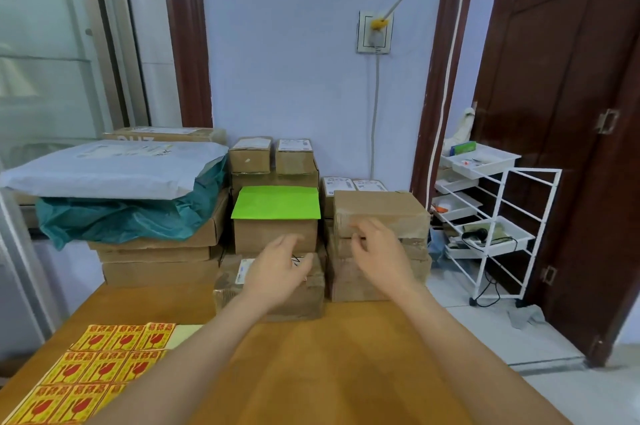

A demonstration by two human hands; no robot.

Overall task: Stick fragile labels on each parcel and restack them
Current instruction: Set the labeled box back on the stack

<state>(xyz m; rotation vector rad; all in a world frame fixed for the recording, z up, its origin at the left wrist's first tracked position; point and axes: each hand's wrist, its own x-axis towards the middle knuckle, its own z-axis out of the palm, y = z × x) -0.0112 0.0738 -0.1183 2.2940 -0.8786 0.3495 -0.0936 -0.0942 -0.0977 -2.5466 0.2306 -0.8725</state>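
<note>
A sheet of yellow fragile labels with red glass symbols lies at the near left of the wooden table. A small cardboard parcel with a white shipping label stands in the middle of the table. My left hand hovers over its top, fingers spread, holding nothing. My right hand is open in front of a stack of brown parcels on the right. Behind the small parcel stands a box topped with a green sheet.
At the back left, flat cartons carry a teal bag and a white mailer. More small boxes line the blue wall. A white wire trolley with trays stands right of the table, beside a dark wooden door.
</note>
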